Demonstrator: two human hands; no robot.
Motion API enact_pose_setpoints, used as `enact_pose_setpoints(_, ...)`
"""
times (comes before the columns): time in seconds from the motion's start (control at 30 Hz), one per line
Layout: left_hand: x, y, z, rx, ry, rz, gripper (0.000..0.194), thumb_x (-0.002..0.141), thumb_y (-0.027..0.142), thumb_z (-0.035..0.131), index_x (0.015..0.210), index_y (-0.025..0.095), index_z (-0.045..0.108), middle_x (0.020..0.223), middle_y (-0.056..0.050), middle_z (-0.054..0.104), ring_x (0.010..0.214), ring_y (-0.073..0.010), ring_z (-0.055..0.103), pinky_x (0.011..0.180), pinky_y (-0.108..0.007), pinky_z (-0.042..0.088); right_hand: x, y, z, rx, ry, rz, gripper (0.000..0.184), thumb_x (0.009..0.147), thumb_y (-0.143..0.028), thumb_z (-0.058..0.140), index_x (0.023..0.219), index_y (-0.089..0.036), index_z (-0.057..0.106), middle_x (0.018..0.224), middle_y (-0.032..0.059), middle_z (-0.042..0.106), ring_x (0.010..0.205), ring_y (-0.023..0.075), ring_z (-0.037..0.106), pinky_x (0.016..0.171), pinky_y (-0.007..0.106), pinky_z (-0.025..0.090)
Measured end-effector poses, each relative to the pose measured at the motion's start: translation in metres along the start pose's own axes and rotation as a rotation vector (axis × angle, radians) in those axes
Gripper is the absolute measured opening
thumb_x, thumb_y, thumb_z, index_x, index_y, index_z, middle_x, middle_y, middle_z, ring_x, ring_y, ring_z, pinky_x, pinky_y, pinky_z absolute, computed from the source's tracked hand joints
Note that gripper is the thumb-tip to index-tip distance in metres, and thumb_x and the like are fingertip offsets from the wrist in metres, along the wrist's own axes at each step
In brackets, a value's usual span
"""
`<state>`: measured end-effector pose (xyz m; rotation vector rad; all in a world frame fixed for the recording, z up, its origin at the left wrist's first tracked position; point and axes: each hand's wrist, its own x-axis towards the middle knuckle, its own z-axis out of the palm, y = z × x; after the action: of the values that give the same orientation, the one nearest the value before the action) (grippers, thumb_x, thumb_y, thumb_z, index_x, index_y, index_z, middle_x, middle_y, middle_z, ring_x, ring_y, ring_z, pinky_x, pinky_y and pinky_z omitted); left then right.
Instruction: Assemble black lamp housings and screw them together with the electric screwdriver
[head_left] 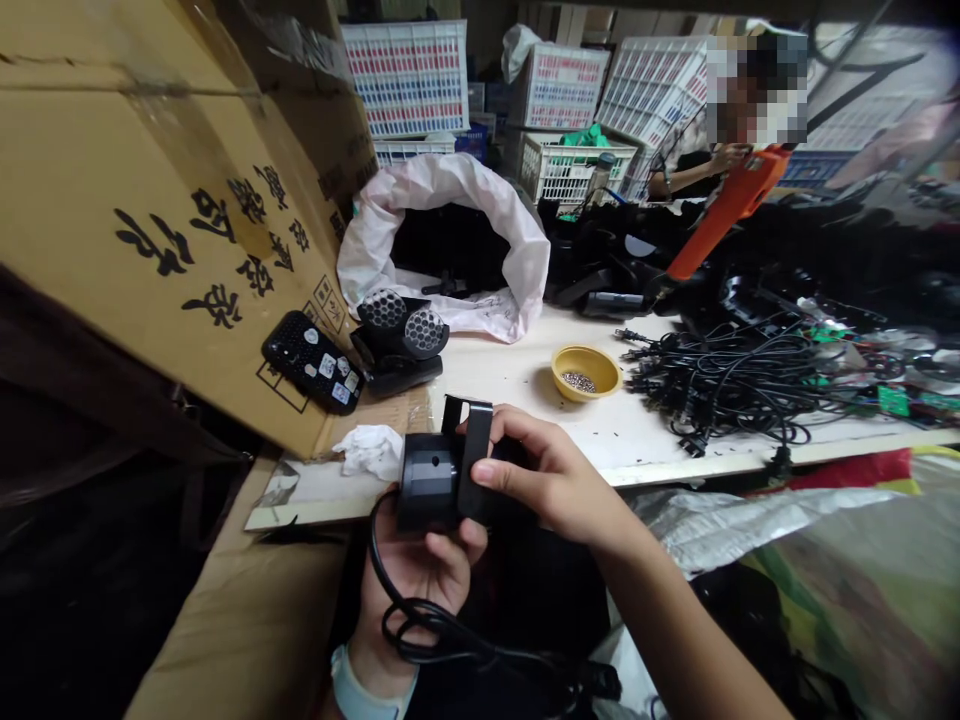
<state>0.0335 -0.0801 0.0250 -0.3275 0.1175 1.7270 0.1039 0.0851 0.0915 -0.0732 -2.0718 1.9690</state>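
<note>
My left hand (420,570) is closed under a black cylindrical lamp housing (429,482), cradling it from below at the table's near edge. A black cable (420,630) runs from the housing down across my left palm. My right hand (551,475) grips the housing's right end, thumb pressed on the black metal bracket (474,450) around it. A yellow bowl (585,372) holding small metal screws sits on the white table (525,385) just beyond my hands.
A large cardboard box (150,200) fills the left. Finished black lamps (397,335), a white bag (450,240), a crumpled tissue (371,450) and a tangle of black cables (735,385) lie on the table. Another person holds an orange tool (724,210) at the back right.
</note>
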Motion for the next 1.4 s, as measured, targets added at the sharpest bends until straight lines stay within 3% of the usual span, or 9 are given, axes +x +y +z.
enact_pose_setpoints(0.1,0.0,-0.002,0.005,0.014,0.013,0.008,0.041,0.066,0.028,0.086,0.101,0.014,0.071,0.1,-0.013,0.072,0.08,-0.0146,0.065,0.061,-0.007,0.054,0.003,0.003,0.001,-0.031,0.105,0.067,0.024,0.088,-0.034,0.06,0.073,-0.021,0.045,0.071,-0.0044,0.044,0.068,0.0128,0.042,0.063,0.025,0.034)
enact_pose_setpoints(0.17,0.0,-0.003,0.008,0.027,0.026,0.036,0.039,0.065,0.028,0.086,0.099,0.014,0.074,0.1,-0.013,0.072,0.079,-0.0149,0.065,0.061,-0.007,0.054,0.004,0.005,-0.001,0.009,0.104,0.092,0.029,0.089,-0.038,0.059,0.072,-0.021,0.042,0.069,-0.005,0.041,0.065,0.012,0.038,0.06,0.024,0.031)
enact_pose_setpoints(0.33,0.001,-0.004,0.012,0.047,-0.003,0.019,0.037,0.066,0.028,0.086,0.099,0.014,0.076,0.1,-0.012,0.074,0.077,-0.0134,0.065,0.061,-0.005,0.053,-0.003,0.005,-0.01,0.197,-0.02,0.076,0.027,0.086,-0.038,0.065,0.072,-0.019,0.051,0.094,0.003,0.058,0.088,0.0183,0.054,0.081,0.031,0.043)
enact_pose_setpoints(0.43,0.001,-0.005,0.011,0.036,-0.012,-0.022,0.039,0.066,0.03,0.086,0.1,0.014,0.075,0.099,-0.012,0.073,0.077,-0.0124,0.065,0.061,-0.003,0.052,-0.008,0.0,-0.013,0.143,-0.066,0.04,0.022,0.087,-0.034,0.065,0.074,-0.019,0.057,0.102,0.0043,0.058,0.098,0.0205,0.055,0.092,0.034,0.042)
enact_pose_setpoints(0.83,0.001,-0.004,0.022,-0.015,0.196,0.018,0.059,0.051,0.02,0.092,0.104,0.013,0.066,0.095,-0.012,0.069,0.072,-0.0133,0.057,0.057,-0.006,0.053,-0.009,-0.001,-0.009,-0.202,-0.065,-0.134,0.016,0.092,-0.022,0.057,0.078,-0.02,0.051,0.096,0.0034,0.051,0.093,0.0177,0.05,0.086,0.03,0.04)
enact_pose_setpoints(1.07,0.0,-0.001,0.013,0.03,0.098,-0.039,0.049,0.07,0.031,0.082,0.112,0.015,0.063,0.102,-0.01,0.069,0.078,-0.0113,0.06,0.071,-0.007,0.055,-0.015,0.008,-0.005,-0.112,0.0,-0.075,0.014,0.092,-0.02,0.056,0.101,-0.022,0.045,0.1,0.0024,0.051,0.096,0.0174,0.049,0.088,0.03,0.041)
enact_pose_setpoints(1.23,0.002,-0.002,0.013,0.017,0.09,-0.029,0.044,0.072,0.031,0.081,0.111,0.017,0.066,0.103,-0.008,0.068,0.077,-0.0108,0.058,0.071,-0.007,0.055,-0.016,0.013,-0.006,-0.084,0.002,-0.047,0.012,0.094,-0.023,0.053,0.101,-0.022,0.043,0.106,0.0041,0.053,0.104,0.019,0.05,0.092,0.032,0.04)
enact_pose_setpoints(1.4,0.003,-0.006,0.016,-0.023,0.111,-0.043,0.045,0.073,0.032,0.08,0.112,0.016,0.065,0.101,-0.01,0.067,0.076,-0.0107,0.057,0.071,-0.007,0.055,-0.018,0.018,-0.009,-0.089,-0.003,-0.032,0.013,0.094,-0.023,0.054,0.099,-0.022,0.042,0.102,0.0025,0.052,0.1,0.0178,0.048,0.089,0.03,0.04)
